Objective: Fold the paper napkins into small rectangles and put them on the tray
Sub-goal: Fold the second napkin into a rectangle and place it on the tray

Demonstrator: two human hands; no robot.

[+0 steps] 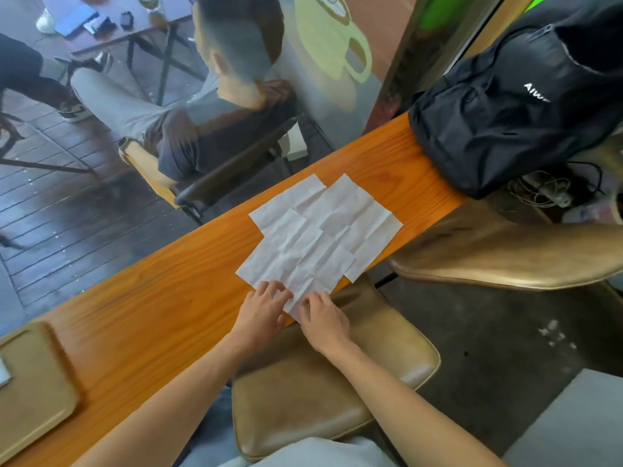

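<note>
Far right of the tray (37,396), both hands (261,311) (323,320) pinch the near corner of the spread napkins (320,230), whose thin paper could rip or slide off the counter (161,298)

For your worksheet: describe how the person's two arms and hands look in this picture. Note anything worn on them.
Both forearms are bare from the bottom edge of the picture to the wrists, with no sleeves showing. The left hand and right hand wear no gloves, and no watch, bracelet or ring can be seen. The fingernails look short and unpainted.
</note>
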